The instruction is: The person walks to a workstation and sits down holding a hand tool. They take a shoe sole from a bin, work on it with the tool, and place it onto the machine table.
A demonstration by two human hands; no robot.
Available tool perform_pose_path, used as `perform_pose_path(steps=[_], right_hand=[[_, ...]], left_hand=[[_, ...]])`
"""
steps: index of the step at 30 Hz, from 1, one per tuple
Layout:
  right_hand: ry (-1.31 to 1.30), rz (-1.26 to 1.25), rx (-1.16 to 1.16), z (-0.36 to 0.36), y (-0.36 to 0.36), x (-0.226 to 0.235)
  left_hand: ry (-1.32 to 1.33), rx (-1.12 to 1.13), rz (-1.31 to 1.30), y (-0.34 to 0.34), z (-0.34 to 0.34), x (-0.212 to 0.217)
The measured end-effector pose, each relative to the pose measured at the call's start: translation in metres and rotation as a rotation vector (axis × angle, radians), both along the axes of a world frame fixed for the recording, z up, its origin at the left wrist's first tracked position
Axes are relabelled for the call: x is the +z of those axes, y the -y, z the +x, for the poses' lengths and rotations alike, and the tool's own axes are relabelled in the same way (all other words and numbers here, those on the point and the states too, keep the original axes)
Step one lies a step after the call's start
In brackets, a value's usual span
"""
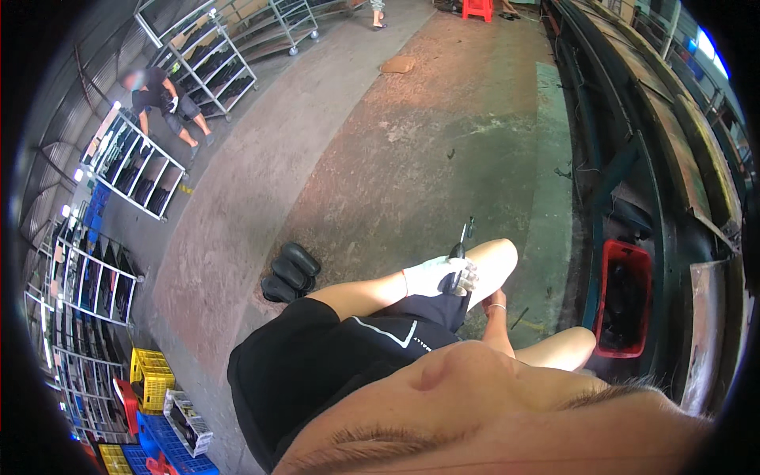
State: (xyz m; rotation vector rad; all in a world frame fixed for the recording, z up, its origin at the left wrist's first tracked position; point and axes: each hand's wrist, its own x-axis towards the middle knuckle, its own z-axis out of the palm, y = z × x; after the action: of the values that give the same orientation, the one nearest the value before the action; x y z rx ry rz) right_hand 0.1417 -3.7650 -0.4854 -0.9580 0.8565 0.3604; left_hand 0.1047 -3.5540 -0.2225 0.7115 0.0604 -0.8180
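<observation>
Presently, left hand (pixel 440 276): in a white glove with greyed fingertips, resting over the person's lap, beside the bare left knee (pixel 499 255); its fingers are curled together, clamped on the dark-handled tool.
Dark-handled tool (pixel 457 252): held in the left hand, handle partly hidden by the glove, thin metal shaft pointing away from the person, toward the floor's far edge.
Right hand (pixel 496 299): low between the two legs, a light band at its wrist; mostly hidden by the left leg, so I cannot tell whether its fingers are apart or together, or what they touch.
Small dark piece (pixel 471 227): just beyond the shaft's tip in the view; too small to identify.
Black rounded pieces (pixel 294 265): grouped close together on the floor (pixel 229 190), to the person's left, near the sleeve.
Red crate (pixel 625 249): near the floor's right edge, beside the long bench (pixel 673 142), with dark items inside.
Brown flat piece (pixel 398 64): lying toward the floor's far edge.
Red stool (pixel 477 9): at the far edge, cut by the view's border.
Wheeled racks (pixel 162 178): lined along the floor's left edge, loaded with dark items.
Co-worker (pixel 154 93): bending over one rack at the far left corner.
Yellow crate (pixel 152 370): at the near left corner, close to blue crates (pixel 178 451).
</observation>
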Motion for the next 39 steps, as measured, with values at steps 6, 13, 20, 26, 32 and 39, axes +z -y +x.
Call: perform_pose_path(steps=[6, 13, 20, 26, 32, 39], right_hand=[[-0.028, -0.098, 0.157, 0.003, 0.009, -0.004], [-0.016, -0.069, 0.045, -0.004, -0.004, 0.019], [-0.02, -0.135, 0.197, -0.004, -0.003, 0.029], [-0.03, -0.049, 0.011, -0.005, -0.009, 0.033], [0.019, -0.144, 0.069, 0.001, 0.001, 0.021], [0.015, -0.147, 0.23, -0.003, 0.0, 0.027]], left_hand=[[0.005, 0.0, 0.026, 0.005, 0.004, -0.001], [-0.046, -0.005, 0.004, 0.0, 0.001, -0.001], [-0.06, 0.01, 0.018, 0.0, 0.003, -0.001], [-0.054, 0.002, 0.028, 0.001, 0.001, 0.003], [-0.044, 0.011, 0.009, 0.002, 0.003, -0.007], [0.016, 0.004, 0.028, -0.001, 0.003, -0.006]])
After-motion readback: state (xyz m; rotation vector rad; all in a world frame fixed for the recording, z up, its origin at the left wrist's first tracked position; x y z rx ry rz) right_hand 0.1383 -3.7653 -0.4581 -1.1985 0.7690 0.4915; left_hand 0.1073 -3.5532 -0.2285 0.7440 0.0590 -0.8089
